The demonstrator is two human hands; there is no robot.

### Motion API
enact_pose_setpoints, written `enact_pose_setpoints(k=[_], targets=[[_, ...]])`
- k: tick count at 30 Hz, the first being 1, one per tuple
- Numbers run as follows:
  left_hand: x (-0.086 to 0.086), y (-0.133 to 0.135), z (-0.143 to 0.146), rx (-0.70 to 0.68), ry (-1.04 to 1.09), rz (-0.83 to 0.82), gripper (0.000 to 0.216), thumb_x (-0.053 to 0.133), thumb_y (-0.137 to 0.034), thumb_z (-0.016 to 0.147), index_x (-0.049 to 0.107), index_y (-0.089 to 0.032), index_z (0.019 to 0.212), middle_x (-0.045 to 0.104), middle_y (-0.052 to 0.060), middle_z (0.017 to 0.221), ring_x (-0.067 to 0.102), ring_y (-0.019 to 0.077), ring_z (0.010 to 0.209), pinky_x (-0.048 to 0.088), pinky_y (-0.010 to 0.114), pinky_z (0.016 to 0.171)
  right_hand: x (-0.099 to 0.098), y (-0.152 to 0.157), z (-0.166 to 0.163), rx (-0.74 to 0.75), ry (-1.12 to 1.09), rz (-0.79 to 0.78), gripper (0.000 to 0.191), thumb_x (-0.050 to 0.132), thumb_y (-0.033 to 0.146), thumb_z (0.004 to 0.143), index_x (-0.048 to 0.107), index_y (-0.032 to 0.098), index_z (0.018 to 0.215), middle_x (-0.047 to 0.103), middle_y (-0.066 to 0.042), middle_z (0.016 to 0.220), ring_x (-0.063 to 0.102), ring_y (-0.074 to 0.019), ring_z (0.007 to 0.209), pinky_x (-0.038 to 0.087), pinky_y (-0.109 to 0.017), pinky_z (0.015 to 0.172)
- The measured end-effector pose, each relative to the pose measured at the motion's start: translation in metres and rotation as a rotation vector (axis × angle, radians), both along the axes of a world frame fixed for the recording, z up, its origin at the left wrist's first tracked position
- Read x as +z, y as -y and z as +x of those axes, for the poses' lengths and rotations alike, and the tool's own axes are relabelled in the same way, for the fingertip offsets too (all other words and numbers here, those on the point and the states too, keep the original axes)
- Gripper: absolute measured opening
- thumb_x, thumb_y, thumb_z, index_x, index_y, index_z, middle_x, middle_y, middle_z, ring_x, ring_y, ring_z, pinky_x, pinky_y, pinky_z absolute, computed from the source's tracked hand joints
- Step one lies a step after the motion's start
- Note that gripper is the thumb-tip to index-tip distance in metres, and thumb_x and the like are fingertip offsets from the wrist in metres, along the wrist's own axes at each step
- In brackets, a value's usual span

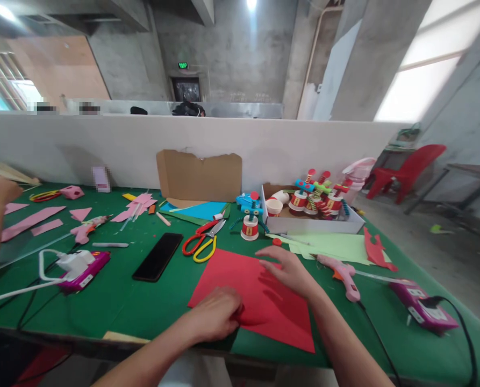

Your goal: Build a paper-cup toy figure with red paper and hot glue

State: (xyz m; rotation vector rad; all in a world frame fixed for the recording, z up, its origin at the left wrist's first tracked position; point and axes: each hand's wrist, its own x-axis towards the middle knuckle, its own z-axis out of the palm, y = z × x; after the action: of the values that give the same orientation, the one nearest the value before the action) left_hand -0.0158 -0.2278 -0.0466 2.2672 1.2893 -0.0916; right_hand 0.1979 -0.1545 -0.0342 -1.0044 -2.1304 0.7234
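The left hand (219,312) is nearest, its fingers curled at the near edge of the red sheet (280,317), which lies largely flat on the green tabletop (122,306); whether it pinches the paper cannot be told. The right hand (286,269) is over the sheet's far side, thumb and fingers spread, holding nothing visible; contact with the paper cannot be confirmed. The sheet appears whole, with no cut or attached part showing, so work on it is judged barely begun, with any shaping outstanding. A pink glue gun (346,277) lies unheld to the right. Scissors (209,235) lie unheld near the sheet's far left corner. Farther back, one cup figure (249,228) stands outside the white box (312,226); several similar figures (299,201) inside are judged complete or nearly so.
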Motion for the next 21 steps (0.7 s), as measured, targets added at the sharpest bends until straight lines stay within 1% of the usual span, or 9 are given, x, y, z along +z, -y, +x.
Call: enact_pose_setpoints(k=[3,5,6,7,10,12,15,18,21], targets=[[0.008,-0.012,-0.008,-0.059,0.072,-0.044,0.016,0.053,-0.009,0.061,0.048,-0.02,0.071,0.06,0.003,0.087,0.055,0.0204,0.085,0.04,0.028,0.071,0.0,-0.029,-0.007,-0.034,-0.09,-0.036,0.026,0.059,0.04,0.084,0.072,0.022,0.098,0.073,-0.007,0.1,0.066,-0.0221,0.093,0.05,-0.036,0.085],[0.019,-0.025,-0.02,-0.047,0.191,-0.128,0.018,0.054,-0.009,0.059,0.043,-0.02,0.068,0.054,-0.001,0.075,0.051,0.0161,0.073,0.037,0.026,0.063,-0.006,-0.042,-0.007,-0.071,-0.238,-0.128,0.03,0.062,0.048,0.081,0.072,0.023,0.094,0.074,-0.006,0.096,0.066,-0.0223,0.091,0.05,-0.038,0.085],[0.026,-0.033,-0.026,0.0,0.292,-0.178,0.018,0.056,-0.011,0.06,0.042,-0.02,0.067,0.05,-0.003,0.069,0.048,0.0141,0.068,0.036,0.024,0.06,-0.01,-0.045,-0.006,-0.09,-0.353,-0.196,0.034,0.062,0.053,0.08,0.072,0.023,0.093,0.074,-0.005,0.094,0.066,-0.0225,0.09,0.05,-0.038,0.086],[0.033,-0.04,-0.032,0.092,0.435,-0.226,0.018,0.058,-0.015,0.062,0.042,-0.02,0.069,0.049,-0.004,0.068,0.047,0.0124,0.064,0.036,0.023,0.058,-0.014,-0.047,-0.004,-0.103,-0.488,-0.277,0.04,0.062,0.058,0.079,0.072,0.022,0.092,0.074,-0.006,0.093,0.066,-0.0227,0.09,0.05,-0.039,0.087],[0.046,-0.057,-0.034,0.443,0.898,-0.3,0.024,0.064,-0.032,0.07,0.047,-0.02,0.083,0.054,-0.005,0.067,0.048,0.0094,0.054,0.041,0.022,0.053,-0.026,-0.046,-0.003,-0.058,-0.869,-0.527,0.058,0.057,0.072,0.075,0.07,0.02,0.097,0.073,-0.01,0.098,0.066,-0.0241,0.095,0.048,-0.042,0.092],[0.043,-0.064,-0.019,0.592,1.088,-0.312,0.033,0.067,-0.037,0.069,0.047,-0.02,0.088,0.056,-0.005,0.064,0.05,0.0093,0.049,0.041,0.022,0.049,-0.032,-0.042,-0.007,0.045,-0.982,-0.643,0.067,0.061,0.076,0.068,0.068,0.021,0.105,0.071,-0.011,0.108,0.065,-0.025,0.102,0.046,-0.043,0.096],[0.023,-0.07,0.018,0.653,1.135,-0.335,0.035,0.07,-0.035,0.066,0.047,-0.019,0.087,0.058,-0.004,0.06,0.053,0.0106,0.046,0.042,0.021,0.045,-0.037,-0.036,-0.018,0.126,-0.969,-0.687,0.069,0.078,0.065,0.057,0.066,0.024,0.111,0.067,-0.01,0.118,0.061,-0.0242,0.111,0.046,-0.039,0.096],[0.004,-0.074,0.049,0.59,1.085,-0.366,0.035,0.068,-0.029,0.07,0.052,-0.018,0.099,0.06,-0.003,0.062,0.055,0.0107,0.047,0.043,0.021,0.044,-0.041,-0.036,-0.025,0.028,-0.94,-0.676,0.054,0.082,0.05,0.061,0.068,0.024,0.105,0.067,-0.008,0.117,0.062,-0.0209,0.104,0.049,-0.032,0.085],[-0.001,-0.08,0.058,0.585,1.058,-0.294,0.035,0.064,-0.027,0.074,0.051,-0.018,0.106,0.06,-0.003,0.065,0.054,0.01,0.047,0.043,0.021,0.044,-0.044,-0.041,-0.023,-0.19,-1.01,-0.627,0.042,0.082,0.05,0.06,0.069,0.021,0.087,0.07,-0.004,0.095,0.064,-0.0158,0.082,0.051,-0.027,0.072]])
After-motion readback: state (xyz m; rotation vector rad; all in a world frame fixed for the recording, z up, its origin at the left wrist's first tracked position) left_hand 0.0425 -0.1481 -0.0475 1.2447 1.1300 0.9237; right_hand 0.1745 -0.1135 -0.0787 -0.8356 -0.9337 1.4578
